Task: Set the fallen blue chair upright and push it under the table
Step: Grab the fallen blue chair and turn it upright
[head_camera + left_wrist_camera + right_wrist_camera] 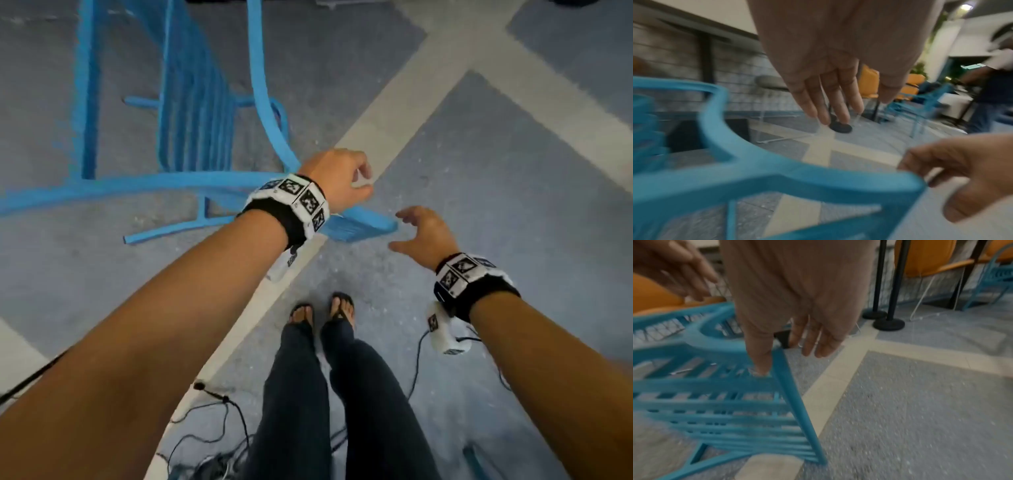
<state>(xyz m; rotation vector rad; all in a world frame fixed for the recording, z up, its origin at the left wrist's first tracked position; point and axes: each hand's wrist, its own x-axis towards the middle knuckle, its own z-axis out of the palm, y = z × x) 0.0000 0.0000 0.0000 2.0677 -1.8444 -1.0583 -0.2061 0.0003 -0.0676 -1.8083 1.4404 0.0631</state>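
The blue slatted chair (195,113) lies tipped over on the grey floor, its curved frame and backrest corner pointing toward me. My left hand (342,178) hovers just over the frame where two curved tubes meet. In the left wrist view its fingers (838,105) hang loosely above the chair frame (777,172) and hold nothing. My right hand (421,233) is spread open beside the backrest corner. In the right wrist view its thumb (760,356) sits at the edge of the chair backrest (725,402), and the other fingers are off it.
My feet (322,311) stand just behind the chair, with cables (212,428) on the floor nearby. Black post bases (888,323), orange chairs (925,256) and another blue chair (995,277) stand further off. A person (992,81) is at the right.
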